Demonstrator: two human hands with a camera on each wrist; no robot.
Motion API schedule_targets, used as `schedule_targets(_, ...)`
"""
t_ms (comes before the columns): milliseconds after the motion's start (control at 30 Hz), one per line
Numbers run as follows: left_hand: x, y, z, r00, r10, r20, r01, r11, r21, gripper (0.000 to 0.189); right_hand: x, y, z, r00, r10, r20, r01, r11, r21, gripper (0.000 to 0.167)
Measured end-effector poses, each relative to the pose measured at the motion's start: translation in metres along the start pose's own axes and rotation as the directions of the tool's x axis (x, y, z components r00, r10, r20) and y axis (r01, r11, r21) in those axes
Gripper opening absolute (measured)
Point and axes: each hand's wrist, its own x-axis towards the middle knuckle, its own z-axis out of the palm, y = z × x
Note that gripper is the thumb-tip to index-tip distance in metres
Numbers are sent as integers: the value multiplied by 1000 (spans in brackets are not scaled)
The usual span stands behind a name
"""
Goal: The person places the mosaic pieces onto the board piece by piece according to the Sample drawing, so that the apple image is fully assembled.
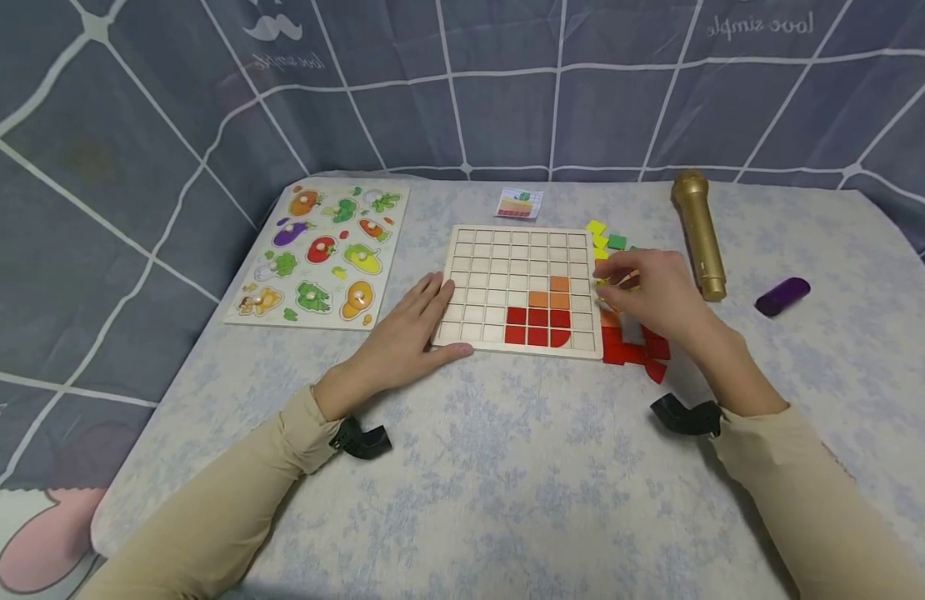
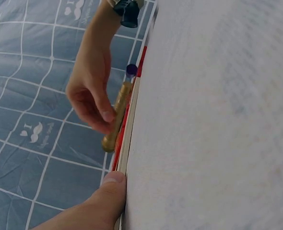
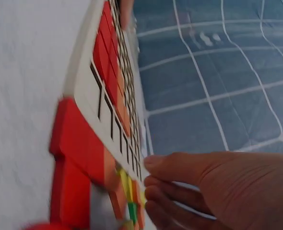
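A wooden grid board lies on the table, with several red squares and three orange squares set in its cells. One red piece among them has a rounded corner. My left hand rests on the board's left edge, fingers extended and thumb along the near corner. Over loose pieces at the board's right edge hovers my right hand, thumb and fingertips bent toward each other with a gap between. Loose red pieces, yellow pieces and a green piece lie beneath and around it.
A small picture card lies behind the board. To the left is a vegetable peg puzzle. A gold microphone-shaped object and a purple rounded object lie at right. A grey checked curtain hangs behind the table.
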Motion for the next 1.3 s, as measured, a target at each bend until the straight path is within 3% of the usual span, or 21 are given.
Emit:
schedule_targets(167,1,0,0,1000,6,0,-6,1000,1,101,2,13,-10,989,129,76,-122,989,-86,32)
schedule_targets(400,-1,-1,1,1000,17,-9,-17,1000,-11,100,3,12,-6,983,160,94,-148,981,-123,30)
schedule_targets(700,-1,-2,1,1000,13,-8,-13,1000,-7,100,1,7,-2,995,101,8,-99,984,-146,20)
schedule_targets(833,0,-2,1,1000,6,2,-6,1000,-2,101,0,0,-1,996,80,-27,-83,990,-112,17)
schedule_targets(1000,1,-2,1,1000,1,4,-1,1000,-3,101,1,-8,15,997,-36,-62,35,999,-14,13)
schedule_targets(1133,0,-2,1,1000,-2,6,2,1000,-5,101,4,-9,32,986,-151,-66,153,988,19,9)
schedule_targets(1300,0,-2,1,1000,-8,8,9,1000,-5,101,6,-10,44,982,-175,-66,179,982,62,10)
